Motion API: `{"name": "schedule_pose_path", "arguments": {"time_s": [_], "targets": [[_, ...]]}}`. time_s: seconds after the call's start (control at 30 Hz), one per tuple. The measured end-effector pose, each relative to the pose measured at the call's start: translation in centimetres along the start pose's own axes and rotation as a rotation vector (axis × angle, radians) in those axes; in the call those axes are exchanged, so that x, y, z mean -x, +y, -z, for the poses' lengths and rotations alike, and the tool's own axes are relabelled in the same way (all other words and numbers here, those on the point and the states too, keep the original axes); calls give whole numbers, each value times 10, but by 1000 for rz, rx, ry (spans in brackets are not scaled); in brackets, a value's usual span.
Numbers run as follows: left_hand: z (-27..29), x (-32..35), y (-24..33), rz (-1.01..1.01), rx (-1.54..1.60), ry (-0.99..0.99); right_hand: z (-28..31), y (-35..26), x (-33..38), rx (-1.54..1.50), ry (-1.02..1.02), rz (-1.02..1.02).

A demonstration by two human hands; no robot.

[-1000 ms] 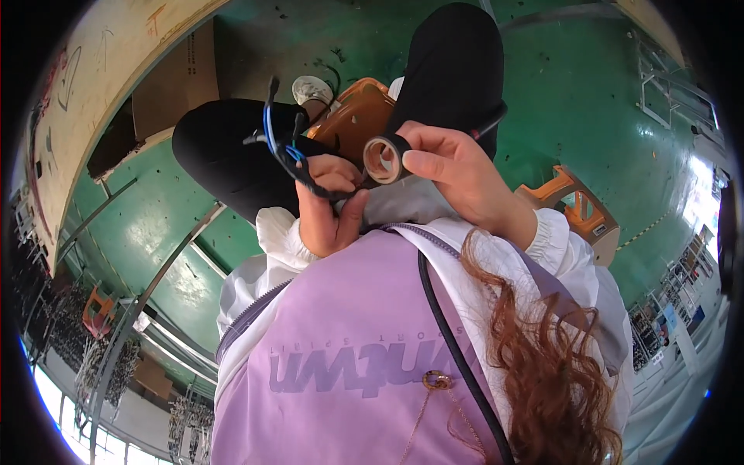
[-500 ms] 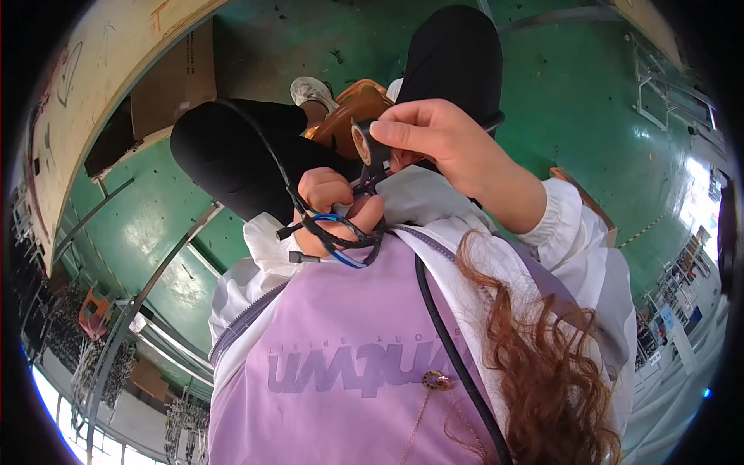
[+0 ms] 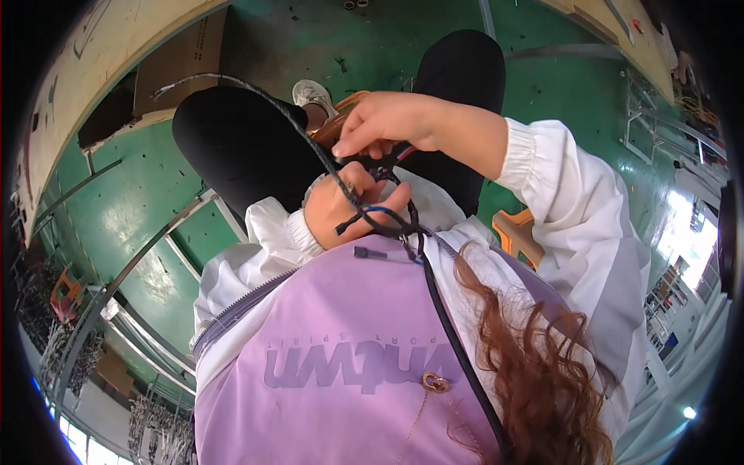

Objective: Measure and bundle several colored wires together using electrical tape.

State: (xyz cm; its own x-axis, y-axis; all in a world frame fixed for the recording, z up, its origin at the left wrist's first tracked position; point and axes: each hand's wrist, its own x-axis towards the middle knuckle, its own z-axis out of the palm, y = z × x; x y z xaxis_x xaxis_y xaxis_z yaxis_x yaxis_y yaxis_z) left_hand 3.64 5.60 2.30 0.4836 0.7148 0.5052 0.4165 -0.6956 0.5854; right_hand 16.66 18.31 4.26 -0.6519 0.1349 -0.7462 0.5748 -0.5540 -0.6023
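Observation:
My left hand (image 3: 346, 208) is held close to my chest, curled around a bundle of black wires (image 3: 377, 219) with blue strands and small black connectors. Just above it, my right hand (image 3: 391, 122) pinches the same bundle where red and blue wires show. One long black cable (image 3: 256, 85) runs from the bundle up and left across my black-trousered knee (image 3: 232, 147). A brown-orange object (image 3: 332, 122) sits partly hidden behind my right hand.
Below me is a green floor (image 3: 139, 201) with a white shoe (image 3: 311, 94). A cardboard box (image 3: 174, 66) lies by the pale table edge at upper left, an orange plastic stool (image 3: 518, 235) on the right, and metal racks (image 3: 659, 116) at far right.
Both hands have drawn toward my chest with the wires. My right hand rose over the left, and the roll it was touching is out of sight. The long cable now trails over my knee.

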Motion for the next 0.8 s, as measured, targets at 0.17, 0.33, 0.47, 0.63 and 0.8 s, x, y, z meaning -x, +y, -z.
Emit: {"name": "schedule_pose_path", "arguments": {"time_s": [0.17, 0.33, 0.47, 0.63, 0.8], "targets": [[-21, 9, 10, 487, 147, 323, -18, -28, 19, -27, 76, 140], [4, -1, -4, 149, -129, 316, -20, -1, 70, -232, 75, 379], [-8, 3, -5, 200, 43, 454, -27, 39, 79, -342, 218, 432], [-3, -5, 5, 440, 265, 469, -35, 81, 59, 194, 315, 673], [-5, -12, 7, 595, 370, 333, -62, 69, 47, -112, 544, 506]]}}
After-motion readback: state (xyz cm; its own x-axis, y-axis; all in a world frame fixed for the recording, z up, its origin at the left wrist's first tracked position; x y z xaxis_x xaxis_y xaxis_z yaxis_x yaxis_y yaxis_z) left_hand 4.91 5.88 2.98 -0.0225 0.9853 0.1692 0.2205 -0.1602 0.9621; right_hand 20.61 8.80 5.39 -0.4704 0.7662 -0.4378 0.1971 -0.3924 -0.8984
